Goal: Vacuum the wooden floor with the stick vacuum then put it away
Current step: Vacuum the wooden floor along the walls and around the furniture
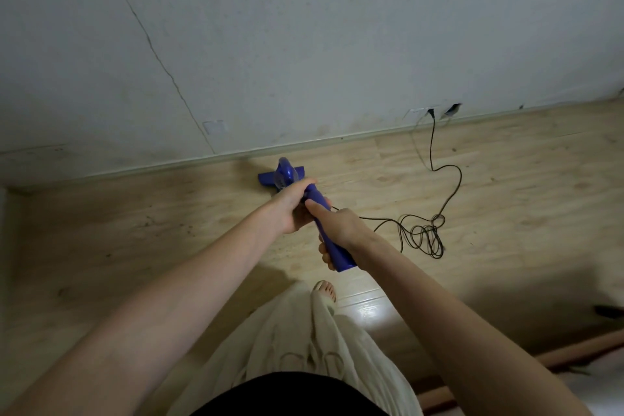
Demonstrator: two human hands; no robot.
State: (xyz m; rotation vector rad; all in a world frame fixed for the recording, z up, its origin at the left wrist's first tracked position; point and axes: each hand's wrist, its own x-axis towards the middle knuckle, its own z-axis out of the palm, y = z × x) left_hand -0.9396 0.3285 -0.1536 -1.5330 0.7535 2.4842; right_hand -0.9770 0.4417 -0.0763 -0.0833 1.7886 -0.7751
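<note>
We've got both hands, left (293,204) and right (341,230), gripping the blue stick vacuum (317,213), its head (282,176) near the wall (304,44), cord (422,233) tangled beside it.

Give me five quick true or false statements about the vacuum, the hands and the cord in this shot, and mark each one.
1. Both hands grip the blue stick vacuum. True.
2. The left hand holds it nearer the floor head than the right hand. True.
3. The black cord is unplugged. False: it runs to the wall socket.
4. The floor head sits far from the wall. False: it is close to the baseboard.
5. The cord lies partly bunched on the wooden floor. True.
</note>
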